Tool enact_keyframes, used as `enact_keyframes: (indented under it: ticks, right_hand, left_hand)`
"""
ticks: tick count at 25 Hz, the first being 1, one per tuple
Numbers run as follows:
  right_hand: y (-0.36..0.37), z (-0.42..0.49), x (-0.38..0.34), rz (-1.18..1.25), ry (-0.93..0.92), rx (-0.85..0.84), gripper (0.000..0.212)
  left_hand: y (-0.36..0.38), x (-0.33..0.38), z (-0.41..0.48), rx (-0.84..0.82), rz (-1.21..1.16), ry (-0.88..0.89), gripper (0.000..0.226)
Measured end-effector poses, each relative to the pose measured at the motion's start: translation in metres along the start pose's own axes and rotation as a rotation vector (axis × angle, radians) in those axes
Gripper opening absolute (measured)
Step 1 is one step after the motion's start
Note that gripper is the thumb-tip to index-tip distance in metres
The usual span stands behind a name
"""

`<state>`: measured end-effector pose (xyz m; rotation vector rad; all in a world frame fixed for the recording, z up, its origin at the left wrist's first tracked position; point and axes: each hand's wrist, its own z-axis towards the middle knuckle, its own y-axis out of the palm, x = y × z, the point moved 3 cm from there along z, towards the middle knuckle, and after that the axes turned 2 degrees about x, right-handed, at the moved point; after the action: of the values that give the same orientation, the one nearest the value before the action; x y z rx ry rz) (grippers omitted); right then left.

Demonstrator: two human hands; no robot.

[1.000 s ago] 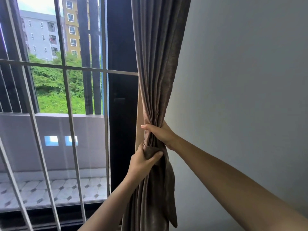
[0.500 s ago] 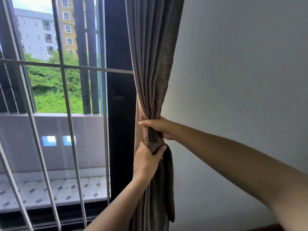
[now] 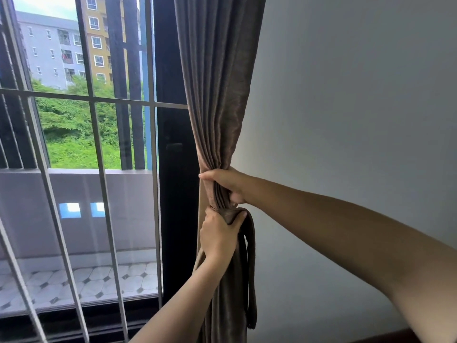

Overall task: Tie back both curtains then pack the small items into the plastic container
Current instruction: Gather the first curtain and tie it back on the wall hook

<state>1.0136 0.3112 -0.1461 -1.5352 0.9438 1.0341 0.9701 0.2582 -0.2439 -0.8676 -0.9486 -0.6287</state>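
At the window — curtain (image 3: 217, 100), gripped

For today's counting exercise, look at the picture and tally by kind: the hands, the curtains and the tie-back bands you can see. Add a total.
Hands: 2, the left hand and the right hand, both gripping the fabric
Curtains: 1, the brown curtain, gathered beside the window
Tie-back bands: 1, the tie-back band, its end hanging loose
Total: 4
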Motion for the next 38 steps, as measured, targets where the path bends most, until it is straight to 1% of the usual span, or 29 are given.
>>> enact_keyframes:
  ticks: [2,5,8,10,11,12,13,15,16,18,20,21,22,23,25,26,30,35,38]
  right_hand:
    - [0.003,-0.002,-0.002,-0.002,0.002,-0.001,0.059]
    - [0.000,-0.005,-0.002,-0.045,0.015,-0.070,0.064]
    - [-0.006,-0.008,0.002,-0.134,-0.010,-0.124,0.072]
    - [-0.016,-0.011,0.002,-0.276,-0.064,-0.222,0.080]
    - [-0.025,-0.013,0.003,-0.355,-0.088,-0.284,0.077]
    - [-0.036,-0.016,0.005,-0.412,-0.104,-0.330,0.068]
    - [-0.048,-0.018,0.009,-0.437,-0.097,-0.334,0.063]
    - [-0.071,-0.019,0.027,-0.502,-0.082,-0.244,0.075]
    - [-0.076,-0.020,0.039,-0.607,-0.097,-0.193,0.075]
    - [-0.074,-0.018,0.069,-0.836,-0.166,-0.175,0.054]
    - [-0.069,-0.012,0.092,-0.941,-0.278,-0.145,0.031]
    - [-0.070,-0.009,0.097,-0.981,-0.340,-0.082,0.022]
    - [-0.073,-0.006,0.097,-1.016,-0.396,0.022,0.017]
    - [-0.076,-0.003,0.093,-1.032,-0.438,0.147,0.016]
    - [-0.076,-0.001,0.084,-1.006,-0.476,0.353,0.020]
    - [-0.072,0.001,0.081,-0.978,-0.478,0.396,0.022]
    - [-0.057,0.007,0.075,-0.763,-0.462,0.400,0.028]
    - [-0.055,0.017,0.082,-0.674,-0.419,0.429,0.027]
    - [-0.058,0.015,0.080,-0.472,-0.434,0.464,0.025]
  left_hand:
    - [0.002,-0.001,-0.001,0.076,-0.022,-0.026,0.065]
    - [0.003,-0.002,-0.001,0.148,-0.028,-0.029,0.051]
    - [0.004,-0.004,-0.001,0.179,0.007,-0.035,0.043]
    - [0.006,-0.007,-0.001,0.191,0.017,-0.021,0.041]
    - [0.006,-0.008,-0.001,0.194,0.024,-0.016,0.040]
    - [0.006,-0.008,-0.001,0.193,0.032,-0.012,0.040]
    - [0.006,-0.009,-0.001,0.188,0.039,-0.014,0.040]
    - [0.006,-0.009,0.000,0.180,0.033,-0.018,0.042]
    - [0.007,-0.010,0.000,0.177,0.026,-0.016,0.042]
    - [0.007,-0.010,0.000,0.173,0.018,-0.012,0.042]
    - [0.006,-0.011,0.000,0.172,0.009,-0.009,0.042]
    - [0.006,-0.011,0.000,0.173,0.003,-0.005,0.042]
    - [0.006,-0.010,-0.001,0.174,0.000,0.001,0.041]
    - [0.006,-0.010,-0.002,0.172,-0.004,0.007,0.041]
    - [0.007,-0.009,-0.004,0.155,-0.011,0.024,0.039]
    - [0.007,-0.010,-0.004,0.146,-0.016,0.032,0.039]
    - [0.001,-0.016,0.002,0.104,-0.076,0.063,0.047]
    - [-0.004,-0.018,0.009,0.036,-0.153,0.035,0.054]
    - [-0.004,-0.017,0.010,-0.017,-0.194,0.045,0.054]
